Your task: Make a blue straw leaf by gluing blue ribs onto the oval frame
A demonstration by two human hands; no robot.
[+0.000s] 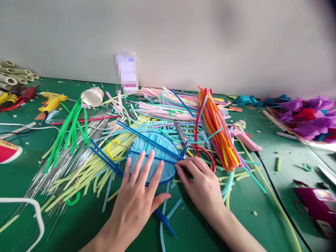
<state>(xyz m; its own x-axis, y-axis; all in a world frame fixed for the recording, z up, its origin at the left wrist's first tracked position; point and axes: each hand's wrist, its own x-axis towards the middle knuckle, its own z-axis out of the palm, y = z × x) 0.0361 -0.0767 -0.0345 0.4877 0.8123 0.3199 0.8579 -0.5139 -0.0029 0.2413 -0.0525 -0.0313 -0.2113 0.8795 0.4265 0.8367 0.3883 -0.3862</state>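
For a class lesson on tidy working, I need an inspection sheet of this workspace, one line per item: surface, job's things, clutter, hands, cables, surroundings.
Surface: green table, dotted with small scraps.
Job's things: light blue oval, crossed by dark blue strips.
Clutter: pale yellow strips, metal wires, orange bundle, scissors.
Hands: left hand spread, fingers over the oval; right hand has its fingers bunched at the oval's right edge, grip unclear.
Cables: black cable from the pink glue gun; white cable at far left.
Surroundings: pale wall behind; other people, nothing seen.
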